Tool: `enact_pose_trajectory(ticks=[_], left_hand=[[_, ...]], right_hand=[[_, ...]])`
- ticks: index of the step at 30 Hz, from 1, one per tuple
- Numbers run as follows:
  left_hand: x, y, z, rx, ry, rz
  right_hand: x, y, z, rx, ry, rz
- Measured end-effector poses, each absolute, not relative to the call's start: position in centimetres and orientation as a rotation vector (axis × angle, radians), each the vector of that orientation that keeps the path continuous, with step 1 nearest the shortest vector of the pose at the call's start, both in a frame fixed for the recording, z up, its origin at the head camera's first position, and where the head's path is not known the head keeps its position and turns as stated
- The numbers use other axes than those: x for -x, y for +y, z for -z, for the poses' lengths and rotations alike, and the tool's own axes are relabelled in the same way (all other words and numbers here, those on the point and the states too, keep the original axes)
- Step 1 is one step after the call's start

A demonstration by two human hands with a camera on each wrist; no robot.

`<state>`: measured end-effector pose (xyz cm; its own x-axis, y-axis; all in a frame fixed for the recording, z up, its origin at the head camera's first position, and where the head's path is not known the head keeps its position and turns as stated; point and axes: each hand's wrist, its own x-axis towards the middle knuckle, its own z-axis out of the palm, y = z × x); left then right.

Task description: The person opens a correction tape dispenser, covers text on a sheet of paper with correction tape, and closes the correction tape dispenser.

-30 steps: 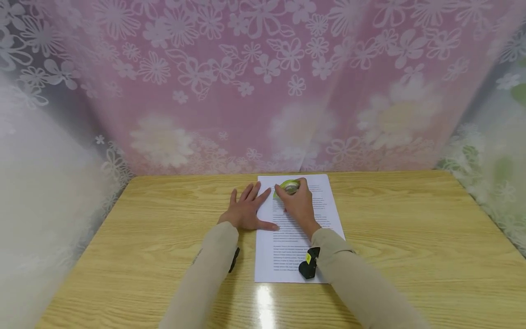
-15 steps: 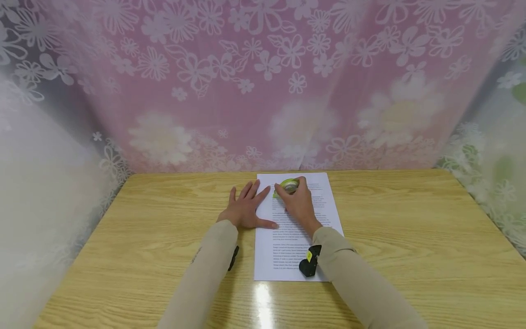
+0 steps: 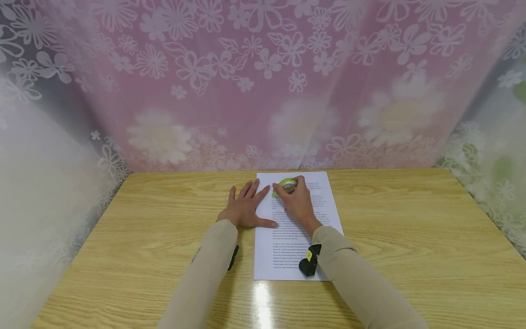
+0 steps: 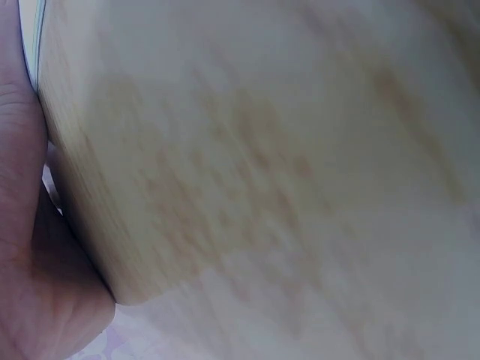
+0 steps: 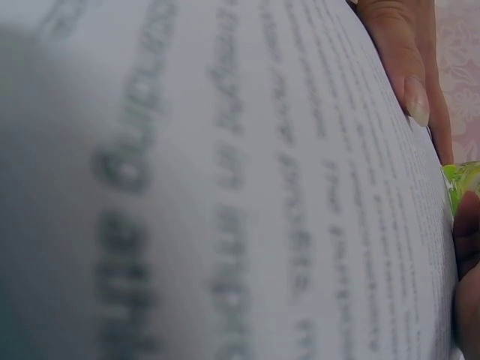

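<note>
**Right hand (image 3: 299, 203) pinches a green tool (image 3: 290, 186) over a printed sheet (image 3: 265, 256) while the left hand (image 3: 244, 211) lies spread**

The right thumb and fingers close round the tool from either side, its round, clear middle showing between them and a green end poking out past the thumb. Whether that end touches the paper is hidden. Just left of the tool, the left fingers are fanned wide; index fingertip and thumb lie over the sheet's left margin, the palm beside it on the desk (image 3: 164, 228).

Under and below the right fingers run lines of print, several paragraphs down the page. Further back from the fingers come beige sleeves (image 3: 361, 274), with a black device (image 3: 310, 260) at the right wrist and a dark one (image 3: 233, 258) at the left. Beyond the fingertips, past the desk's far edge, hangs a pink flowered sheet of cloth or plastic (image 3: 246, 114).
</note>
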<state>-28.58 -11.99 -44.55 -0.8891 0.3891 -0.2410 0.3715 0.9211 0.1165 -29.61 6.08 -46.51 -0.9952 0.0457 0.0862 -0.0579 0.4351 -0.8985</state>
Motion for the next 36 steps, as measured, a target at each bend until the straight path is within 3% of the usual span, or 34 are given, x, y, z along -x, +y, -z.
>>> enact_pose_trajectory(ticks=[36], left_hand=[[28.90, -12.08, 45.25, -0.572, 2.829, -0.100]], right_hand=[[29.43, 5.75, 45.71, -0.015, -2.647, -1.487]])
